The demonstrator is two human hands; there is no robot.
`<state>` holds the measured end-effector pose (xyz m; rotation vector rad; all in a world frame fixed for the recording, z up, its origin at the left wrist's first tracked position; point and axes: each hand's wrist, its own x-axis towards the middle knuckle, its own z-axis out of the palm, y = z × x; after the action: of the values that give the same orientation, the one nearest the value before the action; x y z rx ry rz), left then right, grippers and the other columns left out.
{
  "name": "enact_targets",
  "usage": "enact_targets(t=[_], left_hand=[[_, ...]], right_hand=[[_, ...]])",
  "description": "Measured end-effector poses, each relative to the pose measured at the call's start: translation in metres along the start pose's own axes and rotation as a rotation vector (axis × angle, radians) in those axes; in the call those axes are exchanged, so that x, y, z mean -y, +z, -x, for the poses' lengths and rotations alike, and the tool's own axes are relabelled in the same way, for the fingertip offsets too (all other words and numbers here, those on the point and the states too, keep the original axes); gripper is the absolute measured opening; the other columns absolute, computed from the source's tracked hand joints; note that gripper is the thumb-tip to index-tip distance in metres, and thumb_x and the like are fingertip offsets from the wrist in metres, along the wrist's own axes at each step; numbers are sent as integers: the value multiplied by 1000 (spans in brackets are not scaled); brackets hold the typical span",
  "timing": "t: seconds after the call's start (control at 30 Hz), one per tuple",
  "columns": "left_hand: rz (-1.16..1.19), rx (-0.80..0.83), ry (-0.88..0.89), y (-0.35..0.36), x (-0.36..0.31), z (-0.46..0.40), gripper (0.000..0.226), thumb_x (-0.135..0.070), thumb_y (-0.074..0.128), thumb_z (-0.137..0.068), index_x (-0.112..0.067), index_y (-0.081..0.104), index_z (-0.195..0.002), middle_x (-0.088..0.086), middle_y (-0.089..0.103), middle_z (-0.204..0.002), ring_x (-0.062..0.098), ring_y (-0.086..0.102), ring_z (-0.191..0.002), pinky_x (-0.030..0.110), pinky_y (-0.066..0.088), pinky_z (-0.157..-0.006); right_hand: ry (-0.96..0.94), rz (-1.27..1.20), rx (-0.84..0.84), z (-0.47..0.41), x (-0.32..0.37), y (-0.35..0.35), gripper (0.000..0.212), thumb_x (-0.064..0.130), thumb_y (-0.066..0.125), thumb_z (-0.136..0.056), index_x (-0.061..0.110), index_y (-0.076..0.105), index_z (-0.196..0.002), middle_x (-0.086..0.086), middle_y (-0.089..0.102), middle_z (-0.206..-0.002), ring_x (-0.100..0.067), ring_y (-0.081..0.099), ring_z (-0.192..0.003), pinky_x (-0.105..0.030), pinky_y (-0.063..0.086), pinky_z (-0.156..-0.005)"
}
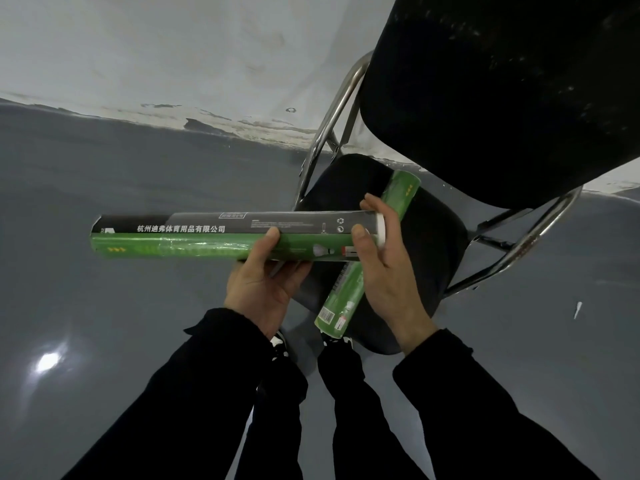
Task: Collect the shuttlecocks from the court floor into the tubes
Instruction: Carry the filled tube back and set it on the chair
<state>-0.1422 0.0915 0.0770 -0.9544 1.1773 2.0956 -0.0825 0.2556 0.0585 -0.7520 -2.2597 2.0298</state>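
A green and black shuttlecock tube lies level in front of me, pointing left. My left hand grips it from below near its middle, thumb on the front. My right hand is at the tube's right end, thumb and fingers curled round the white cap. A second green tube lies at a slant on the black chair seat, partly hidden behind my right hand. No shuttlecock is visible.
The black chair has a backrest and chrome legs, standing close to the white wall. Grey floor spreads to the left and below. A small white scrap lies on the floor at right.
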Motion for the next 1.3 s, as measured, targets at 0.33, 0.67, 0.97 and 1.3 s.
enact_targets(t=[0.33, 0.67, 0.97, 1.3], left_hand=[[-37, -30, 36, -1, 11, 5, 63, -19, 72, -94, -6, 47, -151, 10, 74, -114, 25, 77, -106, 44, 64, -89], [-213, -2, -19, -3, 20, -1, 94, -43, 87, -76, -8, 45, -153, 10, 73, -121, 29, 75, -110, 47, 64, -85], [-188, -372, 246, -68, -58, -54, 51, -73, 66, -86, -37, 63, -122, -8, 63, -130, 12, 64, -120, 50, 52, -107], [-286, -458, 217, -87, -61, -83, 22, -41, 72, -95, -21, 66, -87, -2, 63, -82, 15, 65, -79, 34, 58, -68]], right_hand=[[89, -142, 3, 8, -5, 5, 56, 53, 56, -98, 42, 37, -150, 9, 42, -150, -12, 49, -136, -26, 50, -105], [191, -330, -329, 18, -11, 7, 34, 27, 67, -98, 25, 58, -130, 0, 64, -123, -7, 70, -101, -22, 58, -76], [160, -106, -388, 25, -19, -54, 38, 14, 63, -100, 17, 56, -137, 9, 59, -113, 13, 64, -88, -10, 53, -66], [276, -145, -260, 10, -30, -53, 52, 32, 56, -103, 34, 42, -153, 30, 66, -122, 9, 64, -112, -19, 51, -96]])
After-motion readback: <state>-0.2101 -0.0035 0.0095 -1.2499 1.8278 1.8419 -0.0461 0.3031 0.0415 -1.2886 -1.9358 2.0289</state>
